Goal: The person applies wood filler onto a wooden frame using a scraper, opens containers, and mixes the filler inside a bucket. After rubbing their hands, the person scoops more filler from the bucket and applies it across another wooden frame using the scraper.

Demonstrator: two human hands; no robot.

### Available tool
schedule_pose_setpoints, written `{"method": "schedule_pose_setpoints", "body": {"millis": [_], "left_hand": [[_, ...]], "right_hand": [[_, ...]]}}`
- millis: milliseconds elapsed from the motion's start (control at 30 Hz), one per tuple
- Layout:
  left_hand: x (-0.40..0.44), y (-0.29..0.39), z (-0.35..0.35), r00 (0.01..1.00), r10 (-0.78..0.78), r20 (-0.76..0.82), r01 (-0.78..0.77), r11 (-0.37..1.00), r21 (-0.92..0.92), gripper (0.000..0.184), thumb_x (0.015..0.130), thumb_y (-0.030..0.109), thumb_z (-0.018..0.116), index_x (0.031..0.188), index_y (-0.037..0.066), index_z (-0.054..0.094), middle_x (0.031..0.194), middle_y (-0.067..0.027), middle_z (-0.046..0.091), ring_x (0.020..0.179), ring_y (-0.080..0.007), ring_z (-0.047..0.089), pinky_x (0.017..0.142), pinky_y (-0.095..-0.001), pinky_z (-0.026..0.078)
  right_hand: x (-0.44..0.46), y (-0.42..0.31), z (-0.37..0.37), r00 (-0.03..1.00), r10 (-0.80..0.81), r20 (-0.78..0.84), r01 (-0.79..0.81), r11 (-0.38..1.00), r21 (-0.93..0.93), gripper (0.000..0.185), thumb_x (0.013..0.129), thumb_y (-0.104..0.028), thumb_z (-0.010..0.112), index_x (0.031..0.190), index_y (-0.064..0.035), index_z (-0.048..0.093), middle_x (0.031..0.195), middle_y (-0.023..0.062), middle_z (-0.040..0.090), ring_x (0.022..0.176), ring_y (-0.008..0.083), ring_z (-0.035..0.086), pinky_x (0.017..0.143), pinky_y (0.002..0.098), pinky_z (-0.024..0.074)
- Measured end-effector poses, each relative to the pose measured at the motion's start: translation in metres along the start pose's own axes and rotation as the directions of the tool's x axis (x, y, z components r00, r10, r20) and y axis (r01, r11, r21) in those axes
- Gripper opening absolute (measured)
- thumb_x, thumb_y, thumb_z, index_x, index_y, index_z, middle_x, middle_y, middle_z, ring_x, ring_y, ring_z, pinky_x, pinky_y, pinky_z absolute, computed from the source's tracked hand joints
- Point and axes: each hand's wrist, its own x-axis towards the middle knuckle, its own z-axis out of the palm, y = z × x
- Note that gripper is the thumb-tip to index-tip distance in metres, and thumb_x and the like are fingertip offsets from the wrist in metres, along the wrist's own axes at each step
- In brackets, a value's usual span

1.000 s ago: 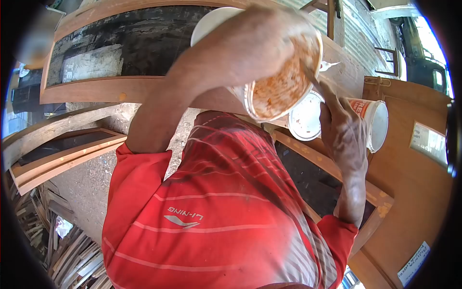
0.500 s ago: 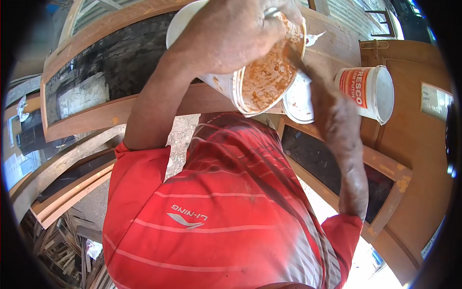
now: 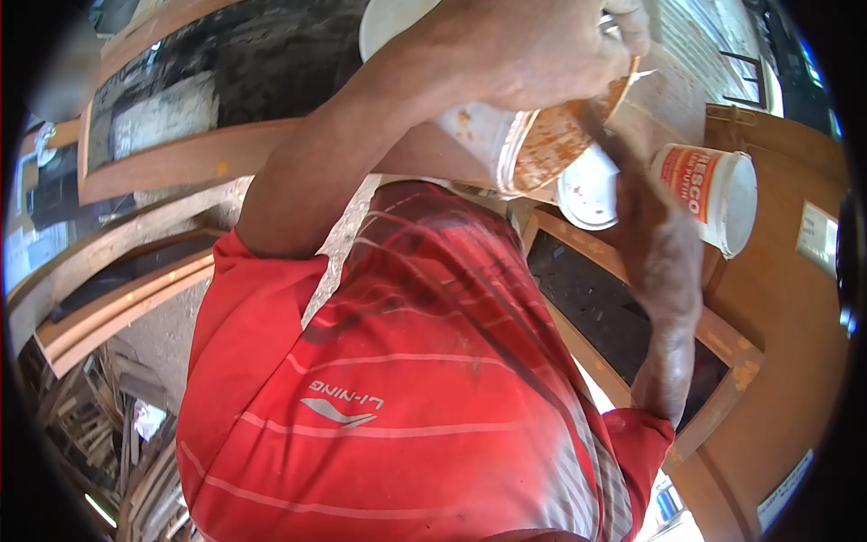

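A white plastic bucket [image 3: 479,131] is tipped on its side, its mouth turned to the right. Orange-brown paste [image 3: 551,149] coats its inside. My left hand [image 3: 542,54] is closed on the bucket's upper rim; a small shiny metal piece shows by its fingers. My right hand [image 3: 664,235] is at the bucket's mouth, blurred, its fingers drawn together and reaching inside. What it holds, if anything, I cannot make out. Below the mouth is a round white lid [image 3: 587,191] with paste spots. To the right is a white bucket with a red-orange label [image 3: 709,190].
A wood-framed panel with a dark centre [image 3: 253,59] lies under the tipped bucket. Another framed panel [image 3: 596,298] stands below on the right, beside a brown wooden door [image 3: 777,334]. Scrap wood [image 3: 99,425] is piled at lower left.
The tipped bucket and my left hand have shifted right and up in view, and the bucket's mouth shows narrower. My right hand has moved slightly right and down, still at the mouth. The view has also shifted.
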Motion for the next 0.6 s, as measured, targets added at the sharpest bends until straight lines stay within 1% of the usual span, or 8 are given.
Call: {"method": "schedule_pose_setpoints", "body": {"millis": [100, 233, 400, 433, 467, 533, 567, 600], "left_hand": [[-0.001, -0.021, 0.006, 0.994, 0.071, -0.079, -0.074, 0.997, -0.036, 0.017, 0.091, 0.003, 0.062, 0.099, -0.006, 0.074, 0.08, -0.0143, 0.073, 0.07, -0.0169, 0.068, 0.063, -0.0331, 0.054], [-0.005, -0.014, 0.008, 0.99, 0.137, -0.039, -0.137, 0.991, 0.004, 0.013, 0.09, 0.003, 0.066, 0.099, -0.003, 0.074, 0.075, -0.0128, 0.07, 0.067, -0.0153, 0.066, 0.061, -0.0319, 0.052], [-0.015, -0.006, 0.031, 0.963, 0.265, -0.054, -0.255, 0.955, 0.151, 0.014, 0.088, 0.003, 0.069, 0.101, 0.001, 0.075, 0.075, -0.0119, 0.069, 0.064, -0.0131, 0.062, 0.059, -0.0315, 0.049], [-0.017, 0.002, 0.029, 0.97, 0.24, -0.046, -0.228, 0.956, 0.183, 0.015, 0.088, 0.003, 0.07, 0.101, 0.001, 0.076, 0.075, -0.0115, 0.069, 0.064, -0.0123, 0.061, 0.059, -0.0312, 0.049], [-0.019, 0.01, 0.027, 0.976, 0.212, -0.05, -0.198, 0.96, 0.199, 0.016, 0.087, 0.003, 0.07, 0.102, 0.001, 0.076, 0.076, -0.011, 0.069, 0.064, -0.0115, 0.06, 0.059, -0.0309, 0.048], [-0.016, 0.008, 0.02, 0.989, 0.151, -0.013, -0.145, 0.967, 0.211, 0.017, 0.087, 0.002, 0.069, 0.102, 0.0, 0.076, 0.08, -0.0093, 0.072, 0.067, -0.0096, 0.06, 0.06, -0.0298, 0.048], [-0.013, -0.004, 0.022, 0.993, 0.114, -0.039, -0.106, 0.98, 0.168, 0.017, 0.087, 0.002, 0.068, 0.102, 0.0, 0.076, 0.083, -0.0084, 0.073, 0.069, -0.0088, 0.061, 0.062, -0.0288, 0.049], [-0.009, -0.013, 0.023, 0.99, 0.118, -0.075, -0.109, 0.987, 0.117, 0.018, 0.087, 0.001, 0.068, 0.103, 0.0, 0.076, 0.086, -0.0076, 0.074, 0.071, -0.0086, 0.061, 0.064, -0.0281, 0.05]], "right_hand": [[0.002, -0.004, -0.008, 0.97, 0.09, -0.226, -0.039, 0.975, 0.221, 0.041, 0.102, -0.009, 0.058, 0.143, -0.015, 0.06, 0.094, 0.0216, 0.074, 0.076, 0.041, 0.071, 0.066, 0.048, 0.0545], [-0.014, -0.032, 0.007, 0.964, -0.071, 0.257, -0.124, 0.732, 0.669, 0.043, 0.104, -0.009, 0.054, 0.144, 0.0062, 0.055, 0.118, 0.0314, 0.07, 0.114, 0.0371, 0.071, 0.102, 0.0394, 0.0509], [-0.008, -0.02, -0.015, 0.932, -0.002, 0.363, -0.23, 0.771, 0.594, 0.042, 0.105, -0.016, 0.053, 0.146, -0.0077, 0.056, 0.098, 0.0278, 0.072, 0.09, 0.0479, 0.07, 0.081, 0.0496, 0.0547], [-0.013, -0.009, -0.002, 0.995, -0.007, 0.102, -0.047, 0.856, 0.514, 0.044, 0.107, -0.018, 0.052, 0.15, -0.0093, 0.053, 0.099, 0.027, 0.073, 0.086, 0.0415, 0.073, 0.082, 0.0474, 0.056], [-0.01, -0.007, 0.001, 0.976, 0.087, 0.198, -0.167, 0.886, 0.433, 0.044, 0.108, -0.018, 0.052, 0.151, -0.0093, 0.052, 0.1, 0.0275, 0.073, 0.086, 0.0397, 0.074, 0.082, 0.0465, 0.0565], [-0.015, -0.011, 0.03, 0.99, 0.019, 0.138, -0.1, 0.789, 0.606, 0.045, 0.109, -0.019, 0.051, 0.152, -0.0077, 0.051, 0.104, 0.0295, 0.073, 0.09, 0.0381, 0.075, 0.085, 0.0446, 0.0566], [-0.021, -0.016, 0.054, 0.992, -0.111, -0.056, 0.112, 0.603, 0.79, 0.045, 0.109, -0.02, 0.052, 0.152, -0.006, 0.05, 0.107, 0.0309, 0.072, 0.094, 0.0382, 0.075, 0.087, 0.0436, 0.0563], [-0.017, -0.03, 0.023, 0.944, -0.087, 0.319, -0.199, 0.623, 0.757, 0.046, 0.109, -0.017, 0.052, 0.152, -0.001, 0.049, 0.118, 0.0323, 0.07, 0.107, 0.0384, 0.073, 0.092, 0.0423, 0.0549]]}}
